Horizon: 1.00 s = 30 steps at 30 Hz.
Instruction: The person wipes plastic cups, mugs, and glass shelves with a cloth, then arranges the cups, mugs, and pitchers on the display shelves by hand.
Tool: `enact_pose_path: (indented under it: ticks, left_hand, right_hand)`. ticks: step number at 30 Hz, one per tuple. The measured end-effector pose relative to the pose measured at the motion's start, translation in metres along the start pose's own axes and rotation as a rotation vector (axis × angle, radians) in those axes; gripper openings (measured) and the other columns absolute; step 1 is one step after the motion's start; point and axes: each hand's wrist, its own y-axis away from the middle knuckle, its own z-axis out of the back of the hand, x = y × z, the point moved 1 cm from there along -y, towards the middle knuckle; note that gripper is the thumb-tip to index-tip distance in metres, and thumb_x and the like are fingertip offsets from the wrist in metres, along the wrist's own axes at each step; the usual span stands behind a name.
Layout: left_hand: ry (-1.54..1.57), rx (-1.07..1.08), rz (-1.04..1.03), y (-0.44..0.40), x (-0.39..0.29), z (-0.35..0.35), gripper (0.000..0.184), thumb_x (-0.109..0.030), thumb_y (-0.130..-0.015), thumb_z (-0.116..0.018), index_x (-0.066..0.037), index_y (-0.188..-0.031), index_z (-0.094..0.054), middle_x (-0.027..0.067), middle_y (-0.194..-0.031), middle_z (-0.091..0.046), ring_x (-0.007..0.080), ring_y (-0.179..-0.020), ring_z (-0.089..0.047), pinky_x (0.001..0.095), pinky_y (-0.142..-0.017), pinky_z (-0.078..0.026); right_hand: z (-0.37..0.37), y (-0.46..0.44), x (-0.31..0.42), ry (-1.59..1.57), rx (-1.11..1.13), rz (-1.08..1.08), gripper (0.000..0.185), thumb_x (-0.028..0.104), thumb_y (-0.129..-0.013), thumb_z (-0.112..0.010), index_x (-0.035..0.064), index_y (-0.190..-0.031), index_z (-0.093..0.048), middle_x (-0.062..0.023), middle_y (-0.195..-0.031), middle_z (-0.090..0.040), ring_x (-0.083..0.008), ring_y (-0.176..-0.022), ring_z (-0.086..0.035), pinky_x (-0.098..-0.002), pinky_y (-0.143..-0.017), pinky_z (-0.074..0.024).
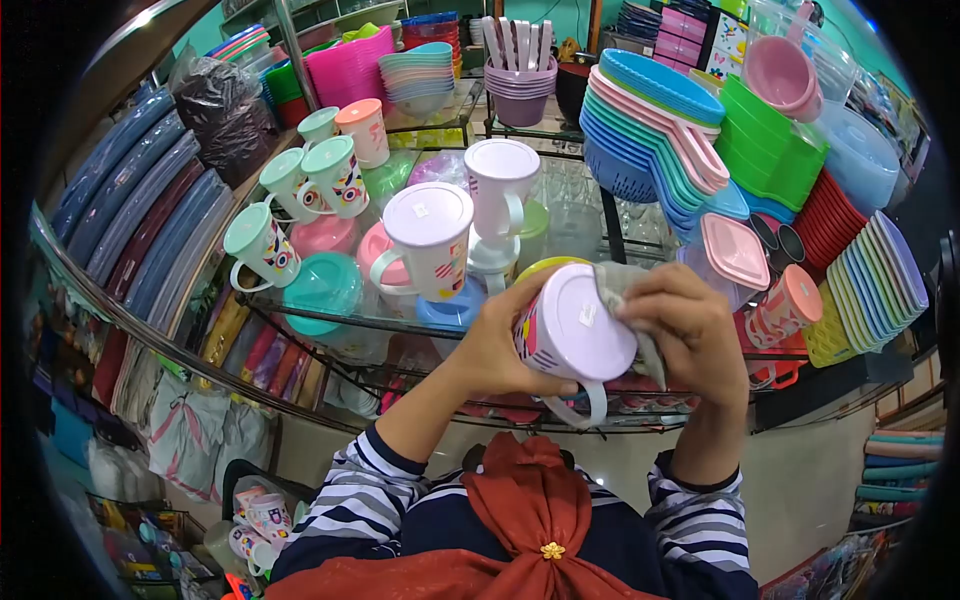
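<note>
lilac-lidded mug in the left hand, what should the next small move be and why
Probably slide the cloth across the lid, skirting the white sticker: the right hand holds the cloth at the lid's edge, most of the lid is uncovered, and the left hand grips the mug by its side.

the lavender cylindrical plastic mug [570,328] has a smooth lid [588,338] with a soft sheen and a white paper-like sticker [587,315]; the rumpled grey cloth [648,352] looks matt. far left, a black plastic bag [225,108] is crinkled and glossy, the silver metal pole [294,55] polished.
</note>
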Motion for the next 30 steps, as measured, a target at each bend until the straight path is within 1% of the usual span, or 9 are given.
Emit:
enact_pose_path:
  ticks: [4, 6, 8, 10, 13, 18, 20, 24, 30]
  left_hand:
    - [0.078, -0.050, -0.009, -0.002, 0.009, -0.011, 0.097, -0.021, -0.049, -0.086, 0.003, -0.130, -0.038, 0.0116, -0.118, -0.054, 0.0182, -0.109, -0.051, 0.0316, -0.096, -0.038]
    - [0.075, -0.232, 0.038, 0.001, 0.012, -0.016, 0.096, -0.022, -0.050, -0.086, 0.003, -0.130, -0.038, 0.0121, -0.118, -0.053, 0.0190, -0.109, -0.051, 0.0309, -0.096, -0.038]
    - [-0.045, -0.271, 0.036, 0.004, 0.015, -0.006, 0.098, -0.022, -0.052, -0.085, 0.003, -0.132, -0.035, 0.0125, -0.119, -0.052, 0.0196, -0.110, -0.051, 0.0310, -0.096, -0.038]
    - [0.150, -0.276, 0.063, 0.009, 0.005, 0.002, 0.100, -0.023, -0.053, -0.085, 0.002, -0.133, -0.031, 0.0129, -0.120, -0.051, 0.0194, -0.111, -0.050, 0.0329, -0.096, -0.038]
    - [-0.085, -0.283, -0.192, 0.033, -0.013, 0.014, 0.099, -0.023, -0.052, -0.086, 0.003, -0.131, -0.033, 0.0137, -0.120, -0.050, 0.0228, -0.113, -0.050, 0.0379, -0.097, -0.038]
    - [-0.085, -0.986, -0.298, 0.056, -0.032, 0.083, 0.079, -0.016, -0.060, -0.082, 0.002, -0.124, -0.039, 0.0126, -0.115, -0.053, 0.0215, -0.104, -0.054, 0.0339, -0.091, -0.043]
    - [-0.278, -1.149, -0.157, 0.052, -0.027, 0.120, 0.075, -0.014, -0.061, -0.082, 0.002, -0.122, -0.041, 0.0127, -0.112, -0.053, 0.0200, -0.100, -0.054, 0.0316, -0.088, -0.043]
    - [-0.317, -1.228, -0.133, 0.054, 0.008, 0.163, 0.075, -0.015, -0.060, -0.082, 0.002, -0.121, -0.041, 0.0131, -0.112, -0.053, 0.0195, -0.098, -0.054, 0.0308, -0.086, -0.043]
    - [-0.468, -1.220, 0.025, 0.054, 0.024, 0.161, 0.080, -0.019, -0.059, -0.084, 0.004, -0.122, -0.039, 0.0141, -0.113, -0.053, 0.0217, -0.102, -0.052, 0.0319, -0.088, -0.041]
  right_hand:
    - [-0.007, 0.000, -0.002, 0.080, -0.135, -0.080, 0.010, -0.005, -0.072, -0.062, -0.0033, -0.082, -0.062, -0.0110, -0.082, -0.060, -0.0226, -0.074, -0.060, -0.0275, -0.065, -0.0458]
    - [-0.003, 0.004, 0.001, 0.103, -0.142, -0.128, 0.009, -0.004, -0.073, -0.062, -0.0036, -0.082, -0.062, -0.0108, -0.082, -0.060, -0.0223, -0.075, -0.060, -0.0272, -0.065, -0.0456]
    - [0.010, 0.010, 0.001, -0.145, 0.057, -0.095, 0.009, -0.002, -0.074, -0.062, -0.0042, -0.083, -0.061, -0.0106, -0.080, -0.060, -0.0216, -0.073, -0.059, -0.0263, -0.065, -0.0449]
    - [0.002, 0.010, -0.008, -0.118, 0.000, -0.100, 0.008, -0.001, -0.077, -0.060, -0.0040, -0.085, -0.061, -0.0103, -0.079, -0.059, -0.0195, -0.071, -0.059, -0.0254, -0.065, -0.0441]
    - [-0.015, 0.006, -0.030, -0.077, -0.229, -0.349, 0.014, 0.006, -0.082, -0.057, -0.0032, -0.091, -0.062, -0.0108, -0.078, -0.062, -0.0163, -0.071, -0.058, -0.0250, -0.065, -0.0437]
    - [-0.052, -0.022, -0.048, 0.072, -0.157, -0.415, 0.034, 0.021, -0.077, -0.066, -0.0015, -0.103, -0.060, -0.0142, -0.077, -0.062, -0.0222, -0.070, -0.059, -0.0304, -0.065, -0.0451]
    - [-0.068, -0.040, -0.056, 0.094, -0.095, -0.473, 0.041, 0.025, -0.076, -0.067, -0.0015, -0.107, -0.059, -0.0153, -0.075, -0.060, -0.0256, -0.069, -0.059, -0.0328, -0.066, -0.0454]
    - [-0.100, -0.065, -0.076, 0.111, -0.085, -0.423, 0.052, 0.032, -0.074, -0.068, -0.0044, -0.110, -0.056, -0.0153, -0.075, -0.060, -0.0265, -0.070, -0.060, -0.0351, -0.065, -0.0457]
    - [-0.125, -0.090, -0.087, 0.097, -0.043, -0.479, 0.042, 0.032, -0.075, -0.067, -0.0045, -0.096, -0.062, -0.0160, -0.072, -0.062, -0.0264, -0.067, -0.061, -0.0361, -0.062, -0.0463]
